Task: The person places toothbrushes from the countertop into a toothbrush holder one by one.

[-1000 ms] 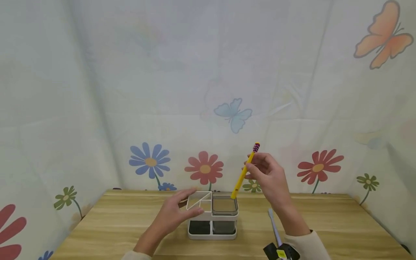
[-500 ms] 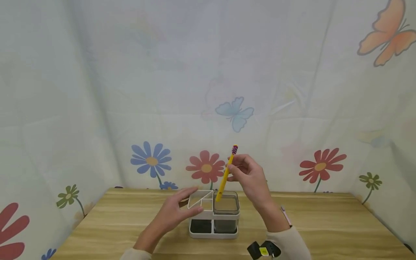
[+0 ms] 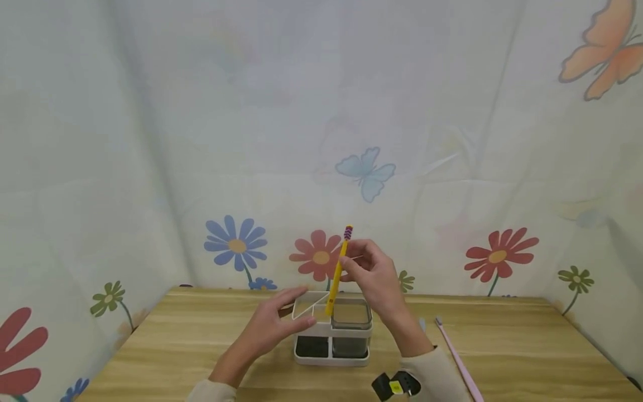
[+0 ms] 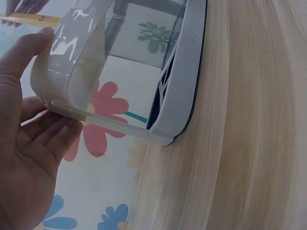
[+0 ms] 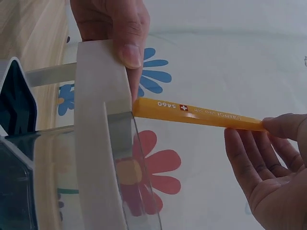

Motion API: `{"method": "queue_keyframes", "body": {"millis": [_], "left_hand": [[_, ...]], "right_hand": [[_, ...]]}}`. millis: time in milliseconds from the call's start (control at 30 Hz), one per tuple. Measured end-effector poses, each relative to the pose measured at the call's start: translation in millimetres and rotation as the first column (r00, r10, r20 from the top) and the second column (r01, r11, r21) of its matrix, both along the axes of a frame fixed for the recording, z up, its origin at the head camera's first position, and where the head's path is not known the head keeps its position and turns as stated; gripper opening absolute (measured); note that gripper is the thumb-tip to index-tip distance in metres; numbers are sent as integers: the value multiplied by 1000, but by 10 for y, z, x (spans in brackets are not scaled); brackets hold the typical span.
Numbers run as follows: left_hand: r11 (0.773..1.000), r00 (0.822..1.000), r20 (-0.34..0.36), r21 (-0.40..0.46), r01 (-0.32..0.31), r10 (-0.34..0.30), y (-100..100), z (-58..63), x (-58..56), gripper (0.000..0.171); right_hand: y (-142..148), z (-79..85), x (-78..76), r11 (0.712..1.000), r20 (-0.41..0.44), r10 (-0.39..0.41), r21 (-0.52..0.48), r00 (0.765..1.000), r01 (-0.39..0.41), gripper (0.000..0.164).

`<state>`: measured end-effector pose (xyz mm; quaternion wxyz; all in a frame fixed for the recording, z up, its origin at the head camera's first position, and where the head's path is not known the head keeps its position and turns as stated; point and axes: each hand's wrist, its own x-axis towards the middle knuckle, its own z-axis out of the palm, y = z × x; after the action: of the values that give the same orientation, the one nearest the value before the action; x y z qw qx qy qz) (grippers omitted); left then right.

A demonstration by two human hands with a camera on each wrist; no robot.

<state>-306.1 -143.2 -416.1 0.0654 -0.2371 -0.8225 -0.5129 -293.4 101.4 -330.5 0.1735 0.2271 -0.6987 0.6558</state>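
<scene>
My right hand (image 3: 377, 282) pinches a yellow toothbrush (image 3: 337, 279) near its purple-and-white bristled head, which points up. The lower end of its handle (image 5: 192, 115) comes right at the rim of a white toothbrush holder (image 3: 346, 362), over the divided left side in the head view. With thumb in front and fingers behind, my left hand (image 3: 271, 321) grips the holder's left upper section; the left wrist view shows the thumb against its glossy white wall (image 4: 62, 62). A clear grey cup (image 3: 351, 325) sits in the holder's right side.
On the wooden table (image 3: 201, 329), a pink toothbrush (image 3: 459, 357) lies to the right of my right forearm. The tip of a pale blue toothbrush (image 3: 422, 324) shows beside that wrist, mostly hidden. A floral curtain (image 3: 251, 139) hangs behind the table.
My right hand has carried the yellow toothbrush leftward, from over the clear cup to the divided side, turning it more upright. The left hand keeps its grip on the holder.
</scene>
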Motion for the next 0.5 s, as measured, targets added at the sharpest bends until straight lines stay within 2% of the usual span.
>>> {"method": "queue_keyframes", "body": {"millis": [133, 233, 367, 500], "left_hand": [[1000, 1000, -2, -3, 3, -3, 11, 10, -6, 66], [1000, 1000, -1, -2, 1, -1, 8, 12, -2, 67], [1000, 1000, -4, -3, -7, 7, -1, 10, 0, 68], [1000, 1000, -13, 5, -4, 4, -5, 2, -1, 67]], "right_hand": [[-47, -44, -24, 999, -10, 26, 18, 1000, -26, 26], [-95, -97, -44, 995, -7, 67, 77, 998, -67, 24], [-147, -169, -56, 986, 25, 92, 137, 995, -95, 22], [-164, -242, -68, 982, 58, 100, 152, 993, -108, 20]]}}
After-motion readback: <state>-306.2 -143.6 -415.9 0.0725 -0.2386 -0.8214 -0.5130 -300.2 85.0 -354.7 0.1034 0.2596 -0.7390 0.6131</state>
